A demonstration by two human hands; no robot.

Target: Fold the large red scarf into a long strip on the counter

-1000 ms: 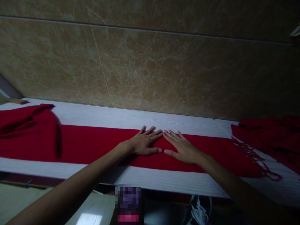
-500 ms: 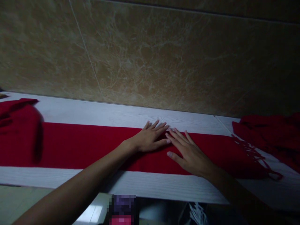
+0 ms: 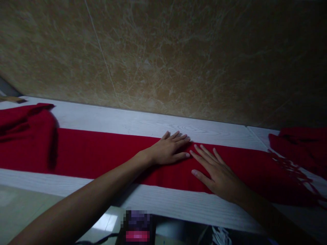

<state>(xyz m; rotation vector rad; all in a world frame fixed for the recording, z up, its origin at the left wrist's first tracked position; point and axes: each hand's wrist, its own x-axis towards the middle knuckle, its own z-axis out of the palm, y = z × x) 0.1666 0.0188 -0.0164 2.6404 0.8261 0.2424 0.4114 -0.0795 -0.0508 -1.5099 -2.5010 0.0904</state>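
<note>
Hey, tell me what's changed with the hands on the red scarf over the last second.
The right hand has drawn back toward the near edge of the fringed red scarf; its fingertips no longer reach the far edge. The left hand has edged slightly farther away. Nothing was grasped or let go. The scarf stays spread out.

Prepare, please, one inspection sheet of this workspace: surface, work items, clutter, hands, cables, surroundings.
Surface: white wood-grain table
Work items: red fringed cloth, laid flat lengthwise; rumpled red fabric at its left; red heap at right
Clutter: brown block, far left
Hands: left hand spread on cloth; right hand spread beside it, contact unclear
Cables: dark cord and white strands below table edge, possibly cables
Surroundings: marbled brown wall behind; pale glossy floor below
</note>
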